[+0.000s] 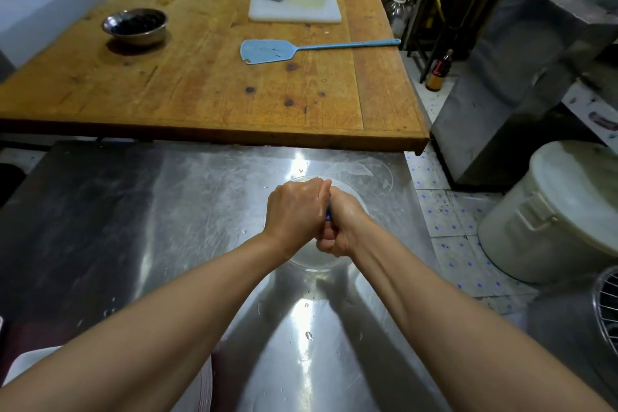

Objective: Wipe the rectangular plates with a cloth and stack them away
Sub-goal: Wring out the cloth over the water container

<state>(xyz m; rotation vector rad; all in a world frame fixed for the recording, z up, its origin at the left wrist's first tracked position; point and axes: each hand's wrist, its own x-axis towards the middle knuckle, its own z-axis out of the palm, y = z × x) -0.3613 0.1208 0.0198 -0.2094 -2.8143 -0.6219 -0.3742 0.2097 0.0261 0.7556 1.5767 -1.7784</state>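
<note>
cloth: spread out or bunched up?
Bunched. Only a sliver of the blue cloth shows, squeezed between the left hand and right hand over the clear bowl.

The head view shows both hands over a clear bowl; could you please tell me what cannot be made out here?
- Blue item: only a sliver shows between left hand and right hand; cloth or not, unclear.
- Clear bowl: contents hidden by both hands.
- White object: cut off by the bottom-left edge and the left forearm.

blue cloth mostly hidden between clasped hands, wire rack cut off at right edge
</note>
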